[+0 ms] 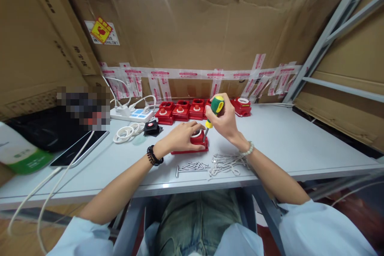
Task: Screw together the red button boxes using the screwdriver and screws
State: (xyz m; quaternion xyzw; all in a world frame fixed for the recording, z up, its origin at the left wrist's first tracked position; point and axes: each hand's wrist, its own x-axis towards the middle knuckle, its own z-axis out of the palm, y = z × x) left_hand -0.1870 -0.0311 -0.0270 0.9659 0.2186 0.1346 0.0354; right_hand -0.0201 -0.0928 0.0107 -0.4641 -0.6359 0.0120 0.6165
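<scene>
My right hand (225, 118) grips a screwdriver (217, 105) by its green and yellow handle. The shaft slants down, and its tip meets the right end of a red box-shaped housing (198, 141). Spread over that housing is my left hand (183, 138), its fingers and thumb holding it against the table; the hand hides much of the left part. A white ring shows on the housing's top. Just in front lie a pile of silver screws (195, 165), a small T-shaped metal tool (177, 171) and a heap of white strings with metal bits (226, 165).
Several similar red housings (181, 110) stand in a row at the back, one (242, 107) at its right end. Left of them are a white power strip (132, 115), a coiled white cable (127, 133), a small black part (151, 128) and a tablet (79, 148). Cardboard (192, 28) walls the rear.
</scene>
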